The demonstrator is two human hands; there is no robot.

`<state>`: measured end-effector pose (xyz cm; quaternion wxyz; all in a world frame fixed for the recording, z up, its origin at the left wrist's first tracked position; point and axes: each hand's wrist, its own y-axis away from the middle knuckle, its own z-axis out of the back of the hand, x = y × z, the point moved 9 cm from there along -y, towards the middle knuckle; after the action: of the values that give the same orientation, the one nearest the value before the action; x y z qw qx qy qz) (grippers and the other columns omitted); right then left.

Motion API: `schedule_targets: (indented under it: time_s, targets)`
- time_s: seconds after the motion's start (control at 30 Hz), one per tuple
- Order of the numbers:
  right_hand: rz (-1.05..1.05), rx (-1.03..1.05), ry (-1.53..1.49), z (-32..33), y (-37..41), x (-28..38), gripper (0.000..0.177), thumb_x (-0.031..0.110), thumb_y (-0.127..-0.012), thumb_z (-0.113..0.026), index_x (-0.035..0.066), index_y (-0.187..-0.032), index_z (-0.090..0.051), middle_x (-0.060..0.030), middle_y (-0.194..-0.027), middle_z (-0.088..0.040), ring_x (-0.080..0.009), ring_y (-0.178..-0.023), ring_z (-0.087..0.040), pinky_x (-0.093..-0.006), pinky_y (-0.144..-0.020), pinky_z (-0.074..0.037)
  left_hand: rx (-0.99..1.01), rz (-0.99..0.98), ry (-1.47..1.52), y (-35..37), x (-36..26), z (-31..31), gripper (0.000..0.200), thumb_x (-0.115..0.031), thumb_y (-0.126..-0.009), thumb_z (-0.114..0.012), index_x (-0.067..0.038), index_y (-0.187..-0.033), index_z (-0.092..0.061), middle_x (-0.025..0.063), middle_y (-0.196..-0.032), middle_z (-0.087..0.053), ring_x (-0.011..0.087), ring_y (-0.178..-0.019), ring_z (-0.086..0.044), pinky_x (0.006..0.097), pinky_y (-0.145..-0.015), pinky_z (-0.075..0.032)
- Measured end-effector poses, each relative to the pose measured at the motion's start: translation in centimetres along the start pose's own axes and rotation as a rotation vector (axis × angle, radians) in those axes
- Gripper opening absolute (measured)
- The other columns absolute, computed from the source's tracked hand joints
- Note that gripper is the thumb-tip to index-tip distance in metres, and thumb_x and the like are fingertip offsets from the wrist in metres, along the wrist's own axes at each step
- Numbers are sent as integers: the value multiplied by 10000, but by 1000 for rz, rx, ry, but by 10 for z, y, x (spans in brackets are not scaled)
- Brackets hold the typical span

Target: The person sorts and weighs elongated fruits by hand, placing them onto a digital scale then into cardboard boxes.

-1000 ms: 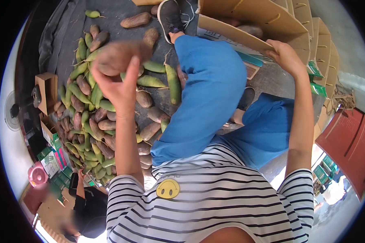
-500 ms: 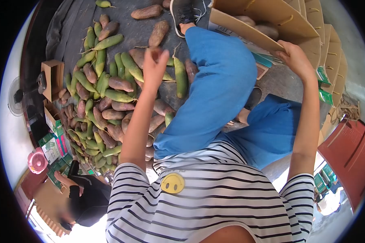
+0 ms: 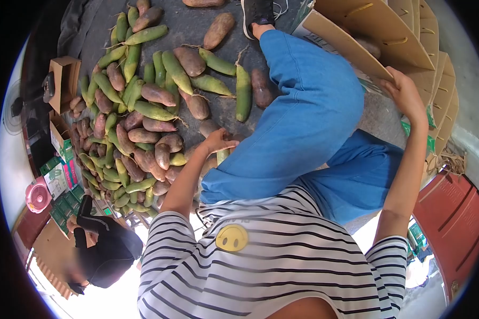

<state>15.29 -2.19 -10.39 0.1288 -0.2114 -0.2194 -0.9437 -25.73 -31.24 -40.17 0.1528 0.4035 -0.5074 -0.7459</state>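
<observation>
My left hand (image 3: 218, 142) is low over the near edge of the pile, beside my bent knee, with thumb and fingers apart. Just beyond it lies a brown-skinned root (image 3: 208, 127), and a green one (image 3: 223, 156) shows partly below it. Whether the fingertips touch a root is hard to see. At the upper right, my right hand (image 3: 402, 93) grips the near top edge of an open cardboard box (image 3: 351, 53). Inside that box a brown root (image 3: 368, 48) is partly visible. Green roots (image 3: 243, 94) and brown roots (image 3: 218, 31) lie loose on the dark ground sheet.
More cardboard boxes (image 3: 442, 101) stand in a row at the right. A person in black (image 3: 109, 250) is at the lower left, near green cartons and a pink fan (image 3: 38, 195). A small open box (image 3: 65, 82) stands beyond the pile's left side.
My left hand has come down from above the roots to beside my knee. My right hand stays on the box edge. The view has shifted slightly.
</observation>
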Motion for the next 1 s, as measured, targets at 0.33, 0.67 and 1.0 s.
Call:
schedule_targets:
  time_s: [0.33,0.67,1.0]
  targets:
    - [42,-10,76,3,-1,3,195,109,-839,-590,-8,-989,-546,-224,-924,-599,-409,-899,-555,-423,-765,-437,-40,-124,-130,1,19,-1,625,-219,-649,-794,-8,-1171,-524,200,-1124,-595,335,-1070,-568,361,-906,-461]
    - [96,-78,119,3,0,-8,207,130,-818,-608,6,-980,-572,-212,-896,-620,-397,-893,-576,-449,-760,-451,-467,-313,-24,72,-65,83,569,-143,-681,-801,0,-1149,-512,163,-1048,-602,261,-968,-586,343,-836,-469]
    - [24,-49,151,1,-1,-12,206,128,-816,-609,14,-985,-580,-204,-883,-621,-388,-886,-582,-448,-753,-454,-988,-1301,406,276,-395,169,541,35,-757,-718,13,-1221,-441,156,-1173,-547,233,-1049,-575,342,-926,-479]
